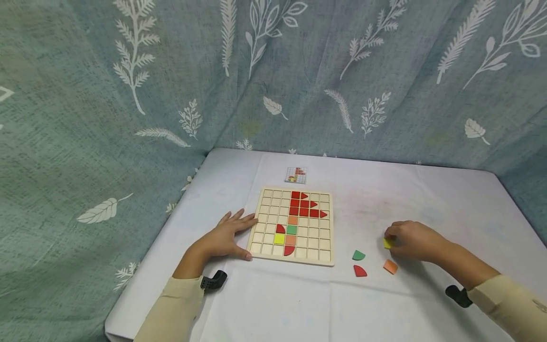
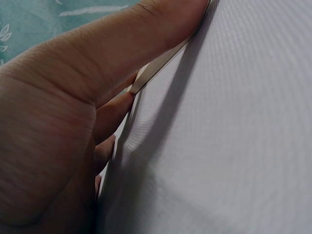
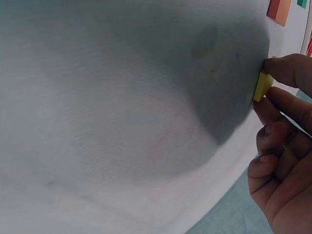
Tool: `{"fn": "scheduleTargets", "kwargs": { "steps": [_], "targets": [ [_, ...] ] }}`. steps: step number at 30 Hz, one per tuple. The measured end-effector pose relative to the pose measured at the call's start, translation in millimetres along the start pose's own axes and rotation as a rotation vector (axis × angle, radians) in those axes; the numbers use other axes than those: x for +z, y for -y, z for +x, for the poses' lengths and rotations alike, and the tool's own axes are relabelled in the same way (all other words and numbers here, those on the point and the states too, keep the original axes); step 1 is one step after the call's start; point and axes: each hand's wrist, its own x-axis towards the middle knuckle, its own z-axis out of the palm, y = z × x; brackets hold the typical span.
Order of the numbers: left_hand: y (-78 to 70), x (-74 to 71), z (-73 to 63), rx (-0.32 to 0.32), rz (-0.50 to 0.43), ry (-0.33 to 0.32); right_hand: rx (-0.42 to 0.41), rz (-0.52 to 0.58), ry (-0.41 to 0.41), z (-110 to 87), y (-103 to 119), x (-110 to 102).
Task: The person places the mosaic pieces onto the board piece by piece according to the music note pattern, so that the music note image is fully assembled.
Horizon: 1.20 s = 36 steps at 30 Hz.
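Note:
Near the middle of the table lies a square wooden grid board (image 1: 314,244). Red, orange, green and yellow pieces fill some of its cells. My left hand (image 1: 225,238) has its fingers spread, touching the board's left side, with the thumb by the lower left corner. In the left wrist view the thumb (image 2: 141,34) lies along the board's edge. Off to the right, my right hand (image 1: 416,241) pinches a small yellow tile (image 3: 263,87) between thumb and fingertips, just over the cloth. Close to that hand is an orange square tile (image 1: 391,266).
A green quarter-round piece (image 1: 358,255) and a red quarter-round piece (image 1: 360,271) lie right of the board. Behind the board is a small pattern card (image 1: 296,175) with a coloured grid. White cloth covers the table; a leaf-patterned curtain (image 1: 299,71) hangs behind and at the sides.

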Motion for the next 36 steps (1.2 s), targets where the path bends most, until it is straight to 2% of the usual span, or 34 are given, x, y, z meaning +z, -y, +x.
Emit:
{"fn": "scheduleTargets", "kwargs": {
  "steps": [6, 13, 26, 32, 36],
  "targets": [
    [0.5, 1.3, 2.0, 0.009, 0.006, -0.001, -0.028, -0.008, -0.026, 7.8, 7, -2],
    [-0.3, -0.2, 4.8, -0.009, 0.024, 0.004, -0.071, 0.014, -0.057, 25.7, 28, -2],
    [-3.3, -1.4, 2.4, -0.018, 0.007, 0.009, -0.177, 0.05, -0.075, 57.7, 78, 5],
    [0.7, 0.0, -1.6, -0.014, 0.003, 0.005, -0.301, 0.074, -0.121, 70.6, 105, 12],
    [-0.5, -0.6, -2.2, -0.015, -0.003, 0.001, -0.314, 0.081, -0.127, 77.5, 126, 13]
  ]
}}
